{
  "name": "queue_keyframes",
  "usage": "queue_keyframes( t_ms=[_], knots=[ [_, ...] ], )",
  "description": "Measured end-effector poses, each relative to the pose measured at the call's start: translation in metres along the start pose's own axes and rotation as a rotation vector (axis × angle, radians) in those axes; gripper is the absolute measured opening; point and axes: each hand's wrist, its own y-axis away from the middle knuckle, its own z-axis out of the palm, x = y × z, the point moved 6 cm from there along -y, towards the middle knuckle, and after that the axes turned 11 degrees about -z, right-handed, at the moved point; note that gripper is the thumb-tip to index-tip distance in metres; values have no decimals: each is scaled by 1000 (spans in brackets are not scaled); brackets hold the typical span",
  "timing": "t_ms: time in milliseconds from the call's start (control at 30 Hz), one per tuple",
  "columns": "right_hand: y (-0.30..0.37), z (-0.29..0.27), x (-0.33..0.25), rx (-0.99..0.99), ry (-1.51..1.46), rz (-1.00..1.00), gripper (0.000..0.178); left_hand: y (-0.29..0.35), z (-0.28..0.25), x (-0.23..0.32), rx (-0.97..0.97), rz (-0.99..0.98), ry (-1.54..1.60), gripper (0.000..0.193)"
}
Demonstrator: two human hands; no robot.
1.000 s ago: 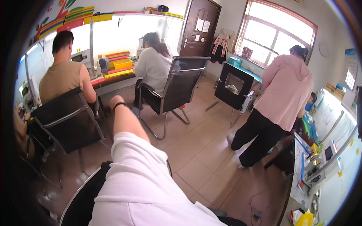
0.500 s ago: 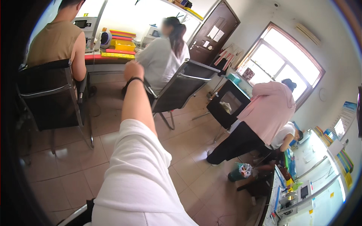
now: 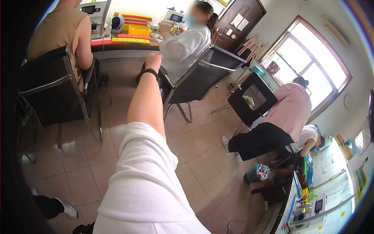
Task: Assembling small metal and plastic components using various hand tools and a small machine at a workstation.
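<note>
My left arm, in a white sleeve, stretches forward from the lower edge. My left hand [image 3: 153, 61], with a black band at its wrist, is closed like a fist; its fingers curl out of sight, and whatever they hold, if anything, is hidden. It appears nearest a seated co-worker in a white top [image 3: 186, 48] and the black mesh chair [image 3: 206, 76] under that person; I cannot tell whether it touches either. That co-worker holds a round metallic piece [image 3: 174, 29] over the bench. My right hand is out of view.
Another seated person [image 3: 58, 33] is at the left, in a black chair [image 3: 48, 89]. Yellow trays [image 3: 139, 30] stand on the bench. A person in pink [image 3: 290, 107] bends near a black cabinet [image 3: 253, 97]. A bin [image 3: 257, 173] stands near the right bench. A white shoe [image 3: 68, 208] shows lower left.
The view has shifted, so most of the room sits further right. My left hand appears slightly higher and further right, still closed. A dark trouser leg and white shoe have come into view lower left.
</note>
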Motion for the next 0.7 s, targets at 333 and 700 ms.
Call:
queue_keyframes(
  t_ms=[333, 700],
  knots=[
    [-36, 11, -5, -92, 114, 0, 13, 18, -13, 21, 12, 43, 66, 26],
    [-61, 25, 10, -149, 185, 8, 13, 53, -5, 43, 54, 68, -517, 31]
  ],
)
